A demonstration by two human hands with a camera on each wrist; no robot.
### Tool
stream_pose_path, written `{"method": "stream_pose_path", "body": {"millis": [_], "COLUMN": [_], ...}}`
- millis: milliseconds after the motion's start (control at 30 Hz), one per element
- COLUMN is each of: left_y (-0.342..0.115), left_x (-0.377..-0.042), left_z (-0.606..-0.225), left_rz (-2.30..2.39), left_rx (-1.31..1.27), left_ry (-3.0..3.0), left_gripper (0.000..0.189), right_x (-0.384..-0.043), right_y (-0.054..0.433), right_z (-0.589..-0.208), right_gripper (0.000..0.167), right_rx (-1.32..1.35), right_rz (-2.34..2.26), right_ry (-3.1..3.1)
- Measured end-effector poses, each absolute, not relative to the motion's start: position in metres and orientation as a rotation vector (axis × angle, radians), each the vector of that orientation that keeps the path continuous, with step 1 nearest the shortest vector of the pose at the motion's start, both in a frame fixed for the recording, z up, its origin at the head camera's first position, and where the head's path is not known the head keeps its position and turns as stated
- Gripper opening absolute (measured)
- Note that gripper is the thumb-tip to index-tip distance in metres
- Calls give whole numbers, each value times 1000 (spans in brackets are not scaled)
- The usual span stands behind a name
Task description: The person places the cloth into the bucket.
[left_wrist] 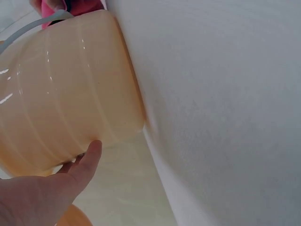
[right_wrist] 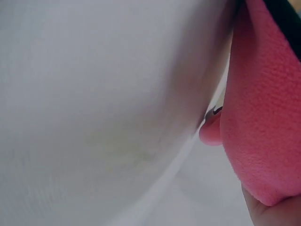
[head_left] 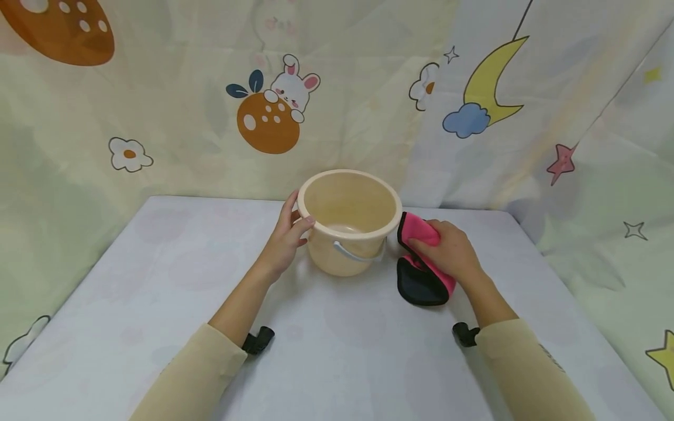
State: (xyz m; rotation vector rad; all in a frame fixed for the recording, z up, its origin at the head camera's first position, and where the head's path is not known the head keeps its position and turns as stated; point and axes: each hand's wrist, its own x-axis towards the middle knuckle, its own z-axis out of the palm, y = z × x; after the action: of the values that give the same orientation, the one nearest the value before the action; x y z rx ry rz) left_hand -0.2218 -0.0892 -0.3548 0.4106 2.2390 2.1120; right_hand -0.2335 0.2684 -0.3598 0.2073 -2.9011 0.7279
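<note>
A cream plastic bucket (head_left: 344,251) with a pale handle stands upright near the back of the white table, its inside partly visible. My left hand (head_left: 286,240) holds the bucket's left side, thumb at the rim; in the left wrist view, fingers (left_wrist: 89,162) of that hand lie along the ribbed wall (left_wrist: 70,89). Just right of the bucket, my right hand (head_left: 447,248) grips a folded pink fleece piece (head_left: 421,230) with black edging and a black panel. The right wrist view shows the pink fleece (right_wrist: 263,108) close up, hiding most of that hand's fingers.
The white table (head_left: 358,351) has its back edge close behind the bucket. A printed curtain (head_left: 358,105) with rabbit, flower and moon pictures hangs behind and at both sides. Each wrist wears a small black device, one (head_left: 259,340) at the left and one (head_left: 466,334) at the right.
</note>
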Motion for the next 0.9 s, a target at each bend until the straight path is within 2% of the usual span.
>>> {"method": "stream_pose_path", "body": {"millis": [433, 633, 900], "left_y": [-94, -93, -91], "left_x": [-222, -222, -225], "left_z": [-358, -357, -356], "left_rz": [2127, 2139, 2157], "left_rx": [395, 402, 410], "left_ry": [2234, 2214, 2172], "left_gripper": [78, 79, 76], "right_x": [-225, -220, -217], "right_y": [262, 263, 267], "right_z": [-337, -310, -268], "right_gripper": [58, 56, 65], "right_rx": [239, 214, 147], "right_rz": [734, 749, 751], "right_ry": [-2817, -2774, -2734]}}
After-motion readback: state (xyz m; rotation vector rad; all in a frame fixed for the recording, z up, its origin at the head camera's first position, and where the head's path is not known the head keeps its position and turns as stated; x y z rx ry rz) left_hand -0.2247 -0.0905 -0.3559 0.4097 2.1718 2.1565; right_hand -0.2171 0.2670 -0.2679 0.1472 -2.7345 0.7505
